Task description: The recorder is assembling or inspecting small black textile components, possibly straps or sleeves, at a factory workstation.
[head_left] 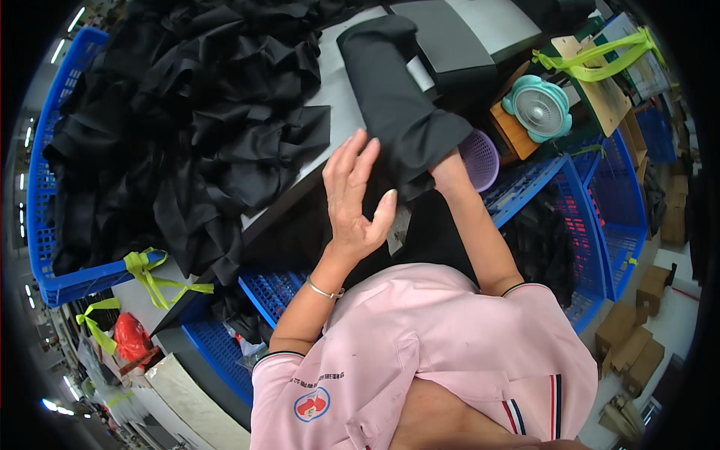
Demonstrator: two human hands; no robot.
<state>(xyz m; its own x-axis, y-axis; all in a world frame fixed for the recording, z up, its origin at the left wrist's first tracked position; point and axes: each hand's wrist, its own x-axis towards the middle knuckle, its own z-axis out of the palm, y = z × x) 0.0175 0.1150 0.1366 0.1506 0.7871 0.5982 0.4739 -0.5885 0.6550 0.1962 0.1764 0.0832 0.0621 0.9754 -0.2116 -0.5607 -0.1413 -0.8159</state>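
My left hand [354, 196] is raised at the near edge of the work table, fingers stretched out and thumb apart, holding nothing. Just right of it lies a long piece of black cloth [401, 97], shaped like a sleeve or tube, running from the grey-black box-shaped unit toward me. My right hand [448, 171] reaches into or under the near end of this cloth; only the wrist shows, and the fingers are hidden. A large heap of black cloth pieces [202, 112] lies left of my left hand.
A blue plastic crate [41, 187] borders the heap at the left. On the right are a teal fan [538, 109] on a wooden block, a purple basket [480, 160] and blue crates [577, 225]. Cardboard boxes [626, 337] stand on the floor, lower right.
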